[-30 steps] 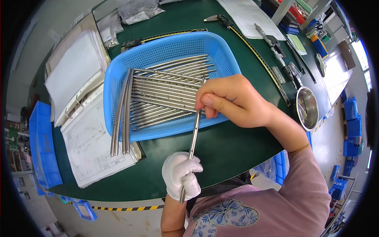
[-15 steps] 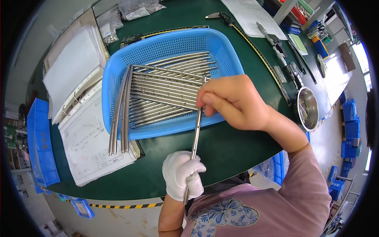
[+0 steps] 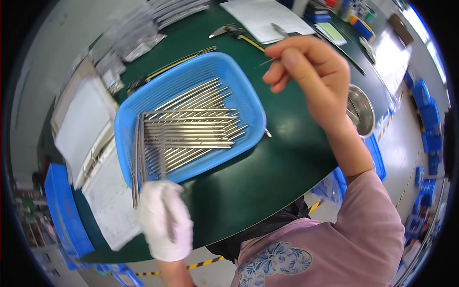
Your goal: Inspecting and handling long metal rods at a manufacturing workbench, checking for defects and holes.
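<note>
In my gloved left hand [image 3: 167, 220] is a slim metal rod [image 3: 163, 160], smeared by motion, its upper part over the near side of the blue basket. My bare right hand [image 3: 313, 71] is raised over the table, right of the basket, with thumb and fingers pinched on a thin metal pin [image 3: 267, 62]. Many similar drilled rods [image 3: 191, 129] lie crosswise in the perforated blue basket [image 3: 191, 173]. A few more rods [image 3: 139, 153] lean over its left wall, close to my left hand.
An open binder with drawings [image 3: 103, 191] lies left of the basket. Calipers [image 3: 234, 31] and paper [image 3: 267, 19] are at the back. At right stands a round metal bowl [image 3: 366, 107] with small parts in it. A small metal piece [image 3: 267, 132] sits by the basket's right corner.
My right hand has let go of the rod and risen to the right, now with a thin pin showing. My left hand has carried the rod leftward to the basket's near side. The view has shifted.
</note>
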The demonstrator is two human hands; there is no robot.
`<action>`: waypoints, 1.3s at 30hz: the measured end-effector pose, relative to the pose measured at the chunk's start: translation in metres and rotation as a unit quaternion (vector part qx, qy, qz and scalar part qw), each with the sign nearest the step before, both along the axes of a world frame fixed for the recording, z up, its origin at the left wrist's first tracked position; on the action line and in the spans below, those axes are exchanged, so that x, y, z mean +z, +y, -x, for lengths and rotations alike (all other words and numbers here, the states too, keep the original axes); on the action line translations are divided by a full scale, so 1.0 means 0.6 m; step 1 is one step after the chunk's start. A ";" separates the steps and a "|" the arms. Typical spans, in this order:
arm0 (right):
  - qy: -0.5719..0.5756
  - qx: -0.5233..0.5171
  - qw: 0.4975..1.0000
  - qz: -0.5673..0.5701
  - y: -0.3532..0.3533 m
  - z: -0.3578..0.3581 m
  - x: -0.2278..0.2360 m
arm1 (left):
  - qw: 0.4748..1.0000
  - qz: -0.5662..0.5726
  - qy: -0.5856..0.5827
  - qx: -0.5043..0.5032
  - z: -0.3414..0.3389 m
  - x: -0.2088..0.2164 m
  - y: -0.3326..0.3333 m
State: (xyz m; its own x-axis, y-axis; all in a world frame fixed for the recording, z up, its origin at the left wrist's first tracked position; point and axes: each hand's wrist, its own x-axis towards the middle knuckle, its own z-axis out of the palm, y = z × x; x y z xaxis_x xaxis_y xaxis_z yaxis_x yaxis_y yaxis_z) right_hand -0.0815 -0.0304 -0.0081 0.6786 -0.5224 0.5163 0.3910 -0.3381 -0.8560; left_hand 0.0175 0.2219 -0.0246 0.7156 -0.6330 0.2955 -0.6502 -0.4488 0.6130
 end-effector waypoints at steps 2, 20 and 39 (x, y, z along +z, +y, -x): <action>0.009 -0.066 0.997 0.027 -0.006 0.019 -0.040 | 0.997 -0.059 -0.051 0.001 -0.039 0.017 -0.011; 0.227 -0.453 0.794 0.335 -0.059 0.307 -0.084 | 0.931 -0.300 -0.150 -0.145 -0.128 0.024 -0.002; 0.319 -0.274 0.810 0.409 -0.107 0.271 -0.031 | 0.948 -0.103 -0.128 -0.274 0.065 0.006 -0.103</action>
State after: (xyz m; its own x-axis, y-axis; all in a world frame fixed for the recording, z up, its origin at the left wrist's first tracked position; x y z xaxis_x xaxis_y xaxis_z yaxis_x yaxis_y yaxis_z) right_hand -0.2439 -0.0946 -0.0267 0.7258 -0.4960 0.4767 -0.4430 -0.8671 -0.2279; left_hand -0.0215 0.1602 -0.0211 0.1840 -0.9519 0.2449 -0.9357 -0.0933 0.3403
